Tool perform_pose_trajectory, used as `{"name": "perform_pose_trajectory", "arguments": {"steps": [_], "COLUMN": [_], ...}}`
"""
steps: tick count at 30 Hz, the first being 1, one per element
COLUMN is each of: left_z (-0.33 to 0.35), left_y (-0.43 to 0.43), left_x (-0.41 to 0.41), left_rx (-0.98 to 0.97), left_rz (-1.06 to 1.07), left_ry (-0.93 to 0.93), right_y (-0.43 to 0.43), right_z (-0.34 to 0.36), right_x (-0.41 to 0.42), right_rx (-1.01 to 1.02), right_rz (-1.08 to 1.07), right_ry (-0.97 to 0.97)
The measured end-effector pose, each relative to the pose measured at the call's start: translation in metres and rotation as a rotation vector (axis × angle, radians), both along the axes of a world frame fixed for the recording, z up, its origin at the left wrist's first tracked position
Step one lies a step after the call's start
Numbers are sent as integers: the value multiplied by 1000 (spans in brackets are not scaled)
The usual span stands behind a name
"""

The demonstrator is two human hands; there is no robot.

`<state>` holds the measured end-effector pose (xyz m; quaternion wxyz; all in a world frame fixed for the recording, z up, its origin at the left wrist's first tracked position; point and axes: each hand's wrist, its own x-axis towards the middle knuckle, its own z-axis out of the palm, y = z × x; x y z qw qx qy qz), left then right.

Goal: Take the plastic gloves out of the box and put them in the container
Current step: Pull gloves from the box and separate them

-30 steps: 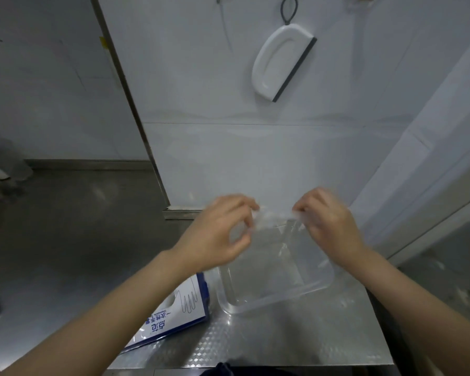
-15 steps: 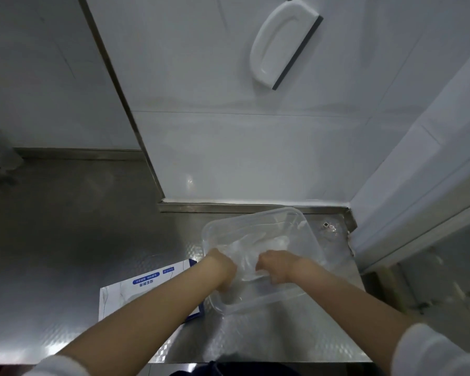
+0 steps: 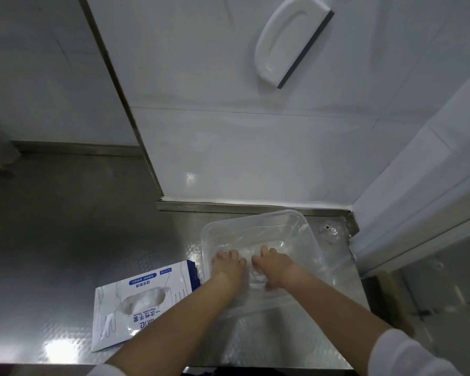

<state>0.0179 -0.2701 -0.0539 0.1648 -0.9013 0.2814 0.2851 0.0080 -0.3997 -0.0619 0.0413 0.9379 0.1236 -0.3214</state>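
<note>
Down inside the container (image 3: 255, 217), left hand (image 3: 228, 263) and right hand (image 3: 273, 263), perhaps atop gloves (image 3: 257, 278).

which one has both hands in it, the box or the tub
The clear plastic rectangular container: the left hand and right hand are inside it. The white and blue cardboard glove box lies to its left, no hand in it.

Your left hand (image 3: 228, 264) and right hand (image 3: 273, 263) are down in the container (image 3: 255, 217), fingertips lost against the clear gloves (image 3: 257, 278) — pinching or pressing, you cannot tell; your left forearm covers a near corner of the box (image 3: 136, 302); the object (image 3: 328, 229) at the counter's far right corner is too small to name; the top edge clips the squeegee (image 3: 291, 42).
</note>
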Motion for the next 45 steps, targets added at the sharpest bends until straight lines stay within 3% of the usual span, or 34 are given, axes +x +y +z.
{"name": "perform_pose_trajectory", "arguments": {"steps": [4, 10, 12, 14, 17, 19, 21, 23, 27, 29, 31, 35, 39, 41, 45], "left_z": [-18, 10, 24, 42, 66, 73, 70, 59, 35, 25, 19, 9, 8, 9, 2], "left_y": [-3, 6, 14, 22, 55, 89, 124, 154, 191, 197, 197, 192, 202, 219, 244], "left_x": [-4, -1, 0, 1, -5, -11, -19, -28, -49, -54, -51, -43, -35, -30, -26], "left_rx": [-1, -127, -202, -396, -827, -922, -825, -604, -306, -293, -331, -468, -633, -579, -487], "left_rz": [55, 100, 52, -2, 39, 147, 262, 327, 385, 390, 358, 296, 312, 321, 353], "left_ry": [179, 320, 255, 84, -226, -367, -383, -319, 24, 133, 109, 73, -32, -86, -18], "right_y": [-10, -13, -9, 0, 33, 66, 98, 120, 136, 138, 142, 161, 192, 202, 211], "right_z": [-2, 8, 15, 27, 55, 73, 77, 70, 61, 61, 62, 60, 46, 33, 22], "right_x": [3, -2, -6, -7, -19, -36, -52, -60, -58, -54, -50, -48, -51, -48, -38], "right_rx": [-81, 13, 30, 133, 478, 647, 694, 624, 539, 529, 500, 394, 538, 511, 368], "right_rz": [-43, -90, -150, -211, -328, -331, -311, -291, -364, -395, -414, -225, -96, -93, -122], "right_ry": [7, 21, 51, -75, -400, -424, -312, -255, -299, -326, -358, -572, -444, -378, -295]}}
